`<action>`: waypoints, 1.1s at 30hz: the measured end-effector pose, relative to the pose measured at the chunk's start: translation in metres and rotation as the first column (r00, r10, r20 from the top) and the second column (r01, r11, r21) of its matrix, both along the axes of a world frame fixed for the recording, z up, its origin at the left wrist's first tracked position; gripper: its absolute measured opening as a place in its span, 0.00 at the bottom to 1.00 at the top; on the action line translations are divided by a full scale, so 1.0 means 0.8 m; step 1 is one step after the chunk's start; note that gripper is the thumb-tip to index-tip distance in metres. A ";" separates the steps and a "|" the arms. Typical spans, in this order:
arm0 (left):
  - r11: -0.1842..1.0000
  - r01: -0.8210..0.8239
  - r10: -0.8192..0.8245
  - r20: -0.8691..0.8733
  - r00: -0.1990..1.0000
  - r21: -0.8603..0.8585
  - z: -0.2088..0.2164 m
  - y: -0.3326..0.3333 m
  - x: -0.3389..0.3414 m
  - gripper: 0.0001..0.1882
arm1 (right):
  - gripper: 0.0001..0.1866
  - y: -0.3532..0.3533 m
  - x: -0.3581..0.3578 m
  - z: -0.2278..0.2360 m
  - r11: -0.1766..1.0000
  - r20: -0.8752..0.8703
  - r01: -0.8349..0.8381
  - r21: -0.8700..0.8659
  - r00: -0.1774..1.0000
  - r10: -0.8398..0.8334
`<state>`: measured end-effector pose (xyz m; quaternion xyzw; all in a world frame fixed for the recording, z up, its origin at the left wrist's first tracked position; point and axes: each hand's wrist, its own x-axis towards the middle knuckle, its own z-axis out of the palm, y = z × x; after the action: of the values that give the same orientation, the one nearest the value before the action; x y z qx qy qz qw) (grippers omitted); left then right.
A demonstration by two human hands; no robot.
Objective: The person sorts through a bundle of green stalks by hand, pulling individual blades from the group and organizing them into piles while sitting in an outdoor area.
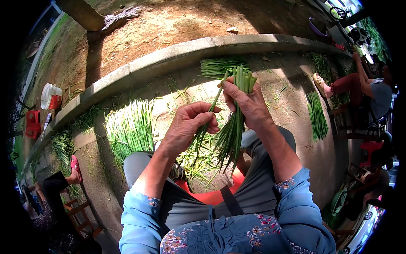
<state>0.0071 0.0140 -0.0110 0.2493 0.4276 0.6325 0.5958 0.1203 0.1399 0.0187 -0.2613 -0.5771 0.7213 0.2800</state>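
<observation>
The right hand (pixel 250 101) has its grip closed around a bunch of green stalks (pixel 242 80) near the frame's centre, thick ends up, thin dark leaves drooping, its middle partly hidden by fingers. The left hand (pixel 194 122) pinches a slim strand (pixel 215 99), partly covered. Left of centre, a knee (pixel 137 163) overlaps a green pile (pixel 131 127).

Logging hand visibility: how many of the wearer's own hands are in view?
2. The left hand is near the centre, fingers around thin green stalks; the right hand is up and to its right, gripping a green bunch.
</observation>
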 end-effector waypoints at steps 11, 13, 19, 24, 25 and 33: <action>0.993 -0.114 0.112 0.047 0.993 0.042 -0.005 0.000 -0.001 0.11 | 0.09 -0.002 0.002 -0.003 0.991 0.096 -0.135 0.005 0.986 0.133; 0.992 -0.122 0.121 0.033 0.992 0.031 -0.005 -0.001 -0.002 0.10 | 0.09 -0.004 0.002 0.002 0.986 0.107 -0.169 -0.012 0.980 0.170; 0.986 -0.165 0.166 -0.050 0.985 0.012 -0.003 0.000 0.000 0.07 | 0.09 -0.005 0.002 0.000 0.992 0.158 -0.126 0.020 0.980 0.121; 0.986 -0.168 0.169 -0.135 0.976 0.017 -0.003 -0.001 -0.001 0.08 | 0.09 -0.009 0.000 0.004 0.996 0.126 -0.091 0.014 0.988 0.089; 0.985 -0.171 0.172 -0.131 0.976 0.016 -0.004 -0.001 -0.001 0.08 | 0.09 -0.009 0.000 0.005 0.996 0.123 -0.092 0.017 0.988 0.090; 0.981 -0.195 0.196 -0.134 0.971 0.023 -0.007 -0.001 -0.002 0.07 | 0.08 -0.010 -0.003 -0.002 0.988 0.108 -0.142 0.059 0.985 0.135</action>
<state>0.0058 0.0130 -0.0165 0.2513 0.4862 0.6719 0.4990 0.1181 0.1315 0.0172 -0.2483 -0.6312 0.7049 0.2075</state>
